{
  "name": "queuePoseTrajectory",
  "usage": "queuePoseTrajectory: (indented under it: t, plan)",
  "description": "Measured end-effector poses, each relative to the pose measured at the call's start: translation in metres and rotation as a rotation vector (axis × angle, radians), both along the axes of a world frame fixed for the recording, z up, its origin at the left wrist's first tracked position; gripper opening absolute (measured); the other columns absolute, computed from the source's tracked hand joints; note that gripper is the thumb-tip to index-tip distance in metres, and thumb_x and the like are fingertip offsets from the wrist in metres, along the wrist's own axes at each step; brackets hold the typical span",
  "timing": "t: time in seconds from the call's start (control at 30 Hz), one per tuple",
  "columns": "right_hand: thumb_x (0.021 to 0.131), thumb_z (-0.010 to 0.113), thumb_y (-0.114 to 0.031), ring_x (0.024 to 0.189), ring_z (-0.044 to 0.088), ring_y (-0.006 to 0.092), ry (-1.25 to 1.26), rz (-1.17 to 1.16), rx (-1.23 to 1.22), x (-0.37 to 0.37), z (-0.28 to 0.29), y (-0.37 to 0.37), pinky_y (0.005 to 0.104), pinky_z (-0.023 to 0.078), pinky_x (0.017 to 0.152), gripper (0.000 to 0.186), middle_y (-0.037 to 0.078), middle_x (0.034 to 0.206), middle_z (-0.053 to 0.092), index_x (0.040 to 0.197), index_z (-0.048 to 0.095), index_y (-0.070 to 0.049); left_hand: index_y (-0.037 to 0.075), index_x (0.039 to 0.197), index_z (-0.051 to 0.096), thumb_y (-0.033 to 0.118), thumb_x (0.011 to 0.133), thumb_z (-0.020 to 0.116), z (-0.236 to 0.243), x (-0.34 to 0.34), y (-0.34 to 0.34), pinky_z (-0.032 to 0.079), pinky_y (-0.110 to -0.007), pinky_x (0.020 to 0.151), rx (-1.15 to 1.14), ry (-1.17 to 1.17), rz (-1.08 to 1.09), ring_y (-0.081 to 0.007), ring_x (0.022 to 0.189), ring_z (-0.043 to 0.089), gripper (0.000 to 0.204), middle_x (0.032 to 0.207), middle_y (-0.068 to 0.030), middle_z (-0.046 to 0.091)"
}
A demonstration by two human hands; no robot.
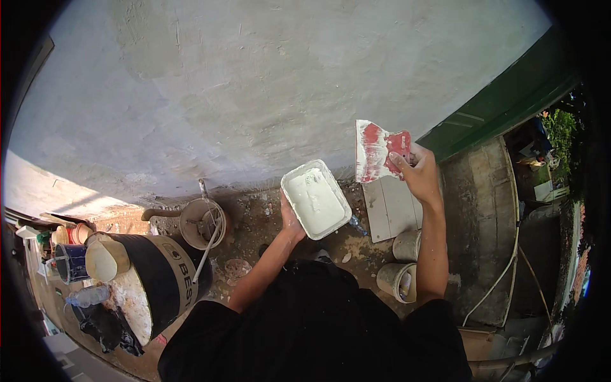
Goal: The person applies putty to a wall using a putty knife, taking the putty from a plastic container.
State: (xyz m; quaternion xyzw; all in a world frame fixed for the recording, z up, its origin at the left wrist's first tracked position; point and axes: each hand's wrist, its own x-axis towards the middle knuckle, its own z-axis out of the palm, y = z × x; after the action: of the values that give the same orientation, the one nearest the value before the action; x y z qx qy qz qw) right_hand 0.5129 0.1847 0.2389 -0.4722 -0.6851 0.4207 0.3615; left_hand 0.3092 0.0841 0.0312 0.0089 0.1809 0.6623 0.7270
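Note:
My left hand [291,216] grips the left side of a white rectangular tub [347,213] in front of my body. Pale, creamy filler [315,197] covers its bottom, with a rougher patch near the far end. Up to the right, my right hand [420,175] is closed on a red putty scraper [398,146], thumb on its near face. White filler is smeared over the scraper's wide blade, which points left, apart from the tub. Beyond both hands stands a plastered wall [254,83] with patchy grey-white and greenish areas.
A large black drum [156,267] stands at left, with a bottle [89,296] and a container on top. Between drum and wall is a bucket [202,223] with a stick in it. Right of my body are white buckets [389,280] and a pale board [389,210]. A green door [496,105] borders the wall.

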Motion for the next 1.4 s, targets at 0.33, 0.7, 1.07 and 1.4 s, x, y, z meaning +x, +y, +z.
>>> queuePoseTrajectory:
  t: [0.33,0.7,1.07,1.4]
  plan:
    - [0.079,0.065,-0.012,0.055,0.051,0.0230,-0.452,0.081,-0.027,-0.038,-0.086,-0.069,0.0354,0.044,0.058,0.017,0.017,0.065,0.058,0.086,0.062,0.003,0.011,0.143,0.036,0.072,0.089,0.019,-0.003,0.010,-0.016,0.039,-0.049,0.107,0.031,0.045,-0.071,-0.0328,0.127,0.047,0.084,0.141,-0.0130,0.045]
    - [0.078,0.065,-0.011,0.064,0.058,0.0265,-0.350,0.124,-0.063,-0.041,-0.116,-0.060,0.0381,0.046,0.063,0.017,0.018,0.070,0.062,0.088,0.063,0.002,0.009,0.143,0.035,0.074,0.088,0.018,-0.005,0.015,-0.011,0.039,-0.047,0.106,-0.023,0.116,-0.075,-0.0315,0.124,0.049,0.087,0.139,-0.0138,0.046]
    - [0.078,0.065,-0.006,0.069,0.058,0.0096,-0.336,0.199,-0.175,-0.035,-0.125,-0.042,0.0310,0.048,0.066,0.017,0.010,0.075,0.068,0.092,0.066,0.004,0.008,0.143,0.034,0.081,0.083,0.019,-0.002,0.021,-0.010,0.037,-0.049,0.107,-0.042,0.095,-0.097,-0.0330,0.126,0.047,0.096,0.140,-0.0158,0.045]
    - [0.075,0.069,-0.014,0.064,0.062,0.0180,-0.205,0.177,-0.238,-0.028,-0.141,-0.040,0.0342,0.048,0.064,0.019,0.012,0.073,0.068,0.089,0.069,-0.001,0.007,0.144,0.032,0.081,0.082,0.023,-0.004,0.033,-0.007,0.037,-0.049,0.107,-0.011,0.194,-0.097,-0.0330,0.127,0.046,0.097,0.140,-0.0161,0.044]
